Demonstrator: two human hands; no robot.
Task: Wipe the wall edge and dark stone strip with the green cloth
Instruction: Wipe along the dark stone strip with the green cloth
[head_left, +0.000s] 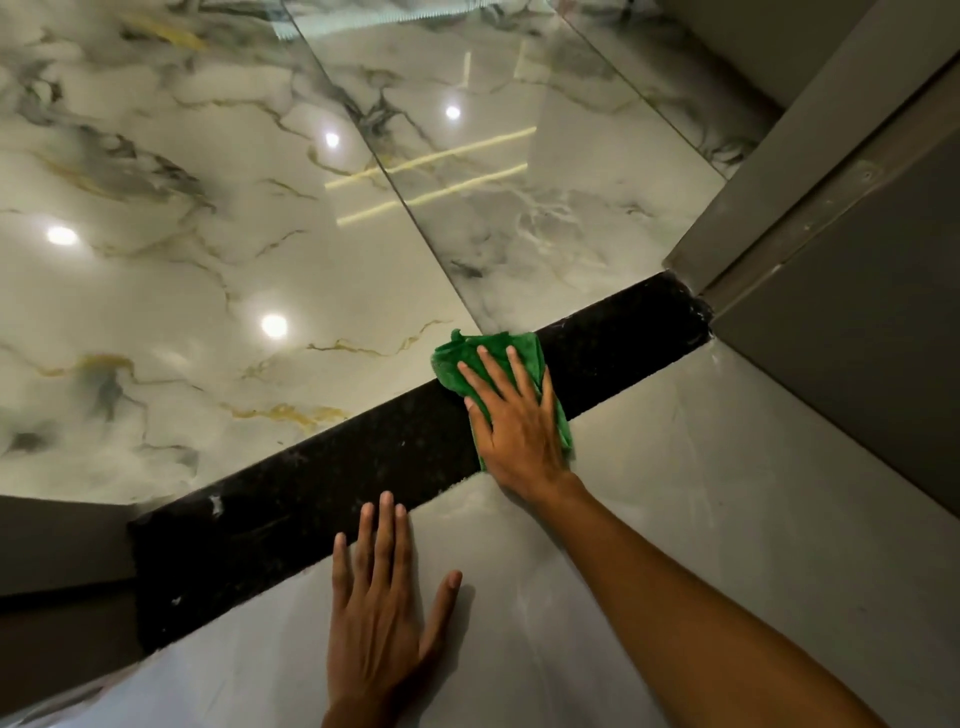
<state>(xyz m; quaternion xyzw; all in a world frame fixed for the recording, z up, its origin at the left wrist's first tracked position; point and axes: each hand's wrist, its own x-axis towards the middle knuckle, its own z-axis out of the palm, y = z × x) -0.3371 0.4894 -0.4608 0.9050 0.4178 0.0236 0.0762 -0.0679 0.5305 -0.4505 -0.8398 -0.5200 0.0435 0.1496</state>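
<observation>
A dark stone strip runs diagonally from lower left to upper right between two floor surfaces. The green cloth lies bunched on the strip, right of its middle. My right hand presses flat on the cloth with fingers spread, covering most of it. My left hand rests flat and empty on the grey floor tile, its fingertips touching the strip's near edge. White specks mark the strip near its left end. The grey wall edge meets the strip's right end.
Glossy marble floor with gold veins and light reflections spreads beyond the strip. A dark grey panel stands at right beside a metal door frame. Another dark wall base sits at the left end.
</observation>
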